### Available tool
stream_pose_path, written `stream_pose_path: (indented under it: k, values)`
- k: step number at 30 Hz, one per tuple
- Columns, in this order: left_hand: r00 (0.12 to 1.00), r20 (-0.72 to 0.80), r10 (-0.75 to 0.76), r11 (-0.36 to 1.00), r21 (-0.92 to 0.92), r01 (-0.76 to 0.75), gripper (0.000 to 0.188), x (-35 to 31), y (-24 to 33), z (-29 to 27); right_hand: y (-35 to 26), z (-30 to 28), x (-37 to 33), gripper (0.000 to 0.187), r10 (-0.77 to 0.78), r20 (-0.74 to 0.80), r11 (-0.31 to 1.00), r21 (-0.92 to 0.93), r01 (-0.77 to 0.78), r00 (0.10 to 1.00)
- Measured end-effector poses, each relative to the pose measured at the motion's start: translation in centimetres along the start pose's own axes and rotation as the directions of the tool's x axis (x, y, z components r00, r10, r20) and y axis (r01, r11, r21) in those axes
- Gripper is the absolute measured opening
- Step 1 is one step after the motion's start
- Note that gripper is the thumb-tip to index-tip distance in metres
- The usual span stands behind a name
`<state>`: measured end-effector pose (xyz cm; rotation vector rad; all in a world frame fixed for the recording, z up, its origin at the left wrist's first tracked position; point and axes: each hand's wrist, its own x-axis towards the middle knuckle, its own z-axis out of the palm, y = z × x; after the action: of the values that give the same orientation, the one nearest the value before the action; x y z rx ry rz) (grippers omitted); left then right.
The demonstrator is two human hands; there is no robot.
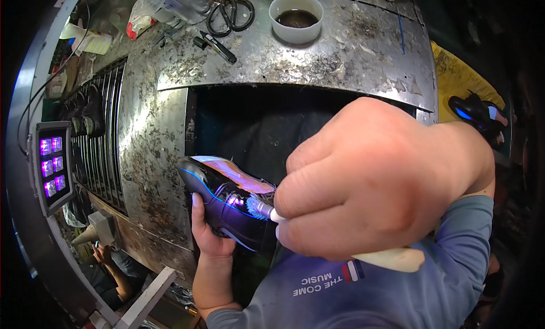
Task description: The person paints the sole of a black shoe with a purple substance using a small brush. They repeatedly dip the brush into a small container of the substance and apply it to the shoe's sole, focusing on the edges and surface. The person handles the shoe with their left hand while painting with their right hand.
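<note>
A black shoe [238, 218] lies tilted on its side in front of my body, toe toward the left. A blue-glowing line runs along its side, and a pinkish lit surface shows along its upper edge. My left hand [209, 229] grips it from below, the thumb against the shoe's side; most of its fingers are hidden behind the shoe. My right hand [369, 187] is closed around a brush [258, 208] with a pale handle. Its bluish bristles touch the side of the shoe.
Beyond the dark recess, the stained metal bench [250, 62] carries a white bowl of dark liquid [297, 19], scissors [230, 16] and a black marker [218, 48]. A purple-lit lamp [54, 164] stands left, near racked shoes [88, 113]. Another shoe [477, 110] rests right. Another person's arm [113, 272] shows lower left.
</note>
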<state>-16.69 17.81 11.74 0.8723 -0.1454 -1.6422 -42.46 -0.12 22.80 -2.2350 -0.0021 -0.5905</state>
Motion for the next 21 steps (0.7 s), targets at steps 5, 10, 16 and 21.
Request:
stream_pose_path:
  k: [5, 10, 16, 21]
  values:
    - [0.999, -0.043, 0.023, 0.992, 0.125, -0.018, 0.078, 0.4, -0.5, 1.3, -1.0, -0.3, -0.1, 0.016, 0.040, 0.004, 0.996, 0.075, -0.040, 0.999]
    - [1.000, 0.009, 0.009, 0.997, 0.072, -0.009, 0.080, 0.7, -0.8, 1.4, -0.4, -1.2, 0.3, 0.011, -0.224, -0.114, 0.963, -0.180, 0.202, 0.968]
    - [0.979, 0.179, -0.097, 0.934, -0.324, 0.151, 0.073, 0.8, -2.7, -1.6, 2.7, -4.3, -0.2, 0.011, -0.177, -0.395, 0.941, -0.336, 0.037, 0.901]
    - [0.956, 0.091, -0.280, 0.841, -0.458, 0.290, 0.070, 1.1, -5.7, -1.7, 11.2, -6.7, -1.9, 0.020, 0.288, -0.593, 0.708, -0.396, -0.584, 0.752]
